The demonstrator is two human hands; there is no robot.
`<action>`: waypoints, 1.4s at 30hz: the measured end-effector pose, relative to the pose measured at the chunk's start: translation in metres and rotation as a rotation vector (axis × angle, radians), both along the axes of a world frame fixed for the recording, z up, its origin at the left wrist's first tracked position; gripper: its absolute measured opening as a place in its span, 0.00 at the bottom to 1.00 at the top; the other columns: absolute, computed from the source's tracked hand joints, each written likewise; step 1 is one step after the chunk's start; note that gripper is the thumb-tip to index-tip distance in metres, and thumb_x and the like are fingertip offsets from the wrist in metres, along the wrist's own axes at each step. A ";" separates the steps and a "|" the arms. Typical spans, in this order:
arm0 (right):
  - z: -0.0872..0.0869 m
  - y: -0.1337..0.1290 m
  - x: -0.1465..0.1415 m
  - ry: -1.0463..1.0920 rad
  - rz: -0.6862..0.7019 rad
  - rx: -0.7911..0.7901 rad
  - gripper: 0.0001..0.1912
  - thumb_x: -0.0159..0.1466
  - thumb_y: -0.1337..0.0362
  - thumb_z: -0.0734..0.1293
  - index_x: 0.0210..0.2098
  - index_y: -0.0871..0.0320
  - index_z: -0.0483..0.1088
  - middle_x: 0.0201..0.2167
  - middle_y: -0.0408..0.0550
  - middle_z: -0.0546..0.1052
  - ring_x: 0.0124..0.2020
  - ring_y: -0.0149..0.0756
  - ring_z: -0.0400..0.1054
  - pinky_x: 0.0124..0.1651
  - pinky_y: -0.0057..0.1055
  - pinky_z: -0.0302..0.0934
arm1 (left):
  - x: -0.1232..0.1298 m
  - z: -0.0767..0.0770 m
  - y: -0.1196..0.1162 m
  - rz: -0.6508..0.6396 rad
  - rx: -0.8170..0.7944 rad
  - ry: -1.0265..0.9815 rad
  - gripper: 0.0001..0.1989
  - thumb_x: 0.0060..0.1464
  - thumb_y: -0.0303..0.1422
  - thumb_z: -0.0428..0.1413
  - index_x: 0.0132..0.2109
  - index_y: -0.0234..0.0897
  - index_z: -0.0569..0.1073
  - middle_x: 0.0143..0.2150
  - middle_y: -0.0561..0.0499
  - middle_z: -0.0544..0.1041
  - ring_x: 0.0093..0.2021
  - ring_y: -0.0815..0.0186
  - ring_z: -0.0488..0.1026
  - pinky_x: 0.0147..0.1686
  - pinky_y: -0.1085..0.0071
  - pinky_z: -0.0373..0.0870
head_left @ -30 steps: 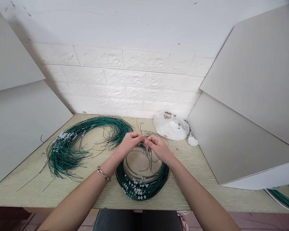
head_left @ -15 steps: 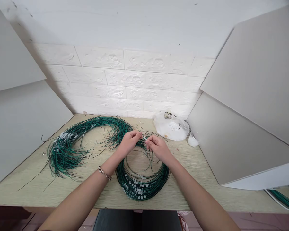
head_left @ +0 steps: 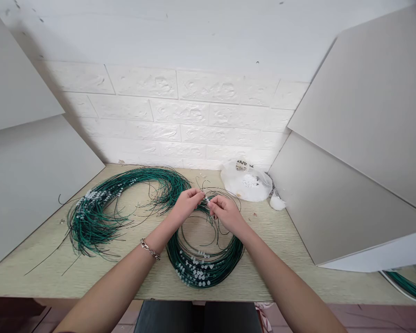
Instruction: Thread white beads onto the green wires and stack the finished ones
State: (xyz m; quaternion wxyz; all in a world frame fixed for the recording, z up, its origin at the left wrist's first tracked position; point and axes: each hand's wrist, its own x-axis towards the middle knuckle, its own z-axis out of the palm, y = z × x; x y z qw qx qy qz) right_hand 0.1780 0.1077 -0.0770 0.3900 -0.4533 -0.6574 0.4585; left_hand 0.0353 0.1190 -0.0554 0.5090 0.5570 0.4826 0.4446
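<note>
My left hand (head_left: pixel 190 201) and my right hand (head_left: pixel 225 211) meet over the far rim of a round coil of green wires (head_left: pixel 171 249). Each pinches with thumb and forefinger, and small white pieces (head_left: pixel 207 200) show between the fingertips. Thin dark wire runs out from the fingers, though its exact path is hard to follow. Translucent white beads (head_left: pixel 199 274) sit in rows on the near side of the coil. To the left, a long curved bundle of green wires (head_left: pixel 100 231) lies loose, with white pieces (head_left: pixel 93 198) along it too.
A clear plastic bag (head_left: pixel 254 187) of small white pieces lies at the back right, beside a smaller white bundle (head_left: pixel 277 201). Grey panels (head_left: pixel 350 199) stand on both sides of the wooden table (head_left: pixel 280 259). More green wire (head_left: pixel 407 284) shows at the right edge.
Both hands stay almost in place, still pinching, with the fingertips slightly shifted around the white pieces. The view has moved very slightly.
</note>
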 end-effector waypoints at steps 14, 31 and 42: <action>-0.002 0.000 -0.003 0.026 0.039 0.004 0.08 0.55 0.60 0.59 0.24 0.58 0.61 0.18 0.40 0.65 0.19 0.26 0.55 0.22 0.24 0.50 | 0.002 -0.003 -0.004 -0.233 -0.400 -0.674 0.04 0.45 0.31 0.49 0.29 0.34 0.66 0.29 0.51 0.68 0.29 0.70 0.65 0.29 0.74 0.63; 0.001 0.000 0.000 0.067 0.028 -0.078 0.10 0.55 0.58 0.60 0.24 0.58 0.60 0.16 0.39 0.64 0.17 0.25 0.54 0.22 0.24 0.50 | -0.015 0.009 0.004 -0.073 -0.322 -0.952 0.06 0.48 0.32 0.51 0.27 0.34 0.65 0.30 0.52 0.69 0.29 0.72 0.67 0.28 0.73 0.66; 0.000 0.001 0.000 0.048 0.023 -0.076 0.09 0.55 0.59 0.60 0.25 0.59 0.61 0.17 0.39 0.64 0.17 0.24 0.54 0.22 0.24 0.50 | -0.025 0.012 0.010 -0.024 -0.299 -1.029 0.10 0.50 0.33 0.49 0.24 0.33 0.63 0.28 0.51 0.70 0.29 0.71 0.68 0.30 0.72 0.65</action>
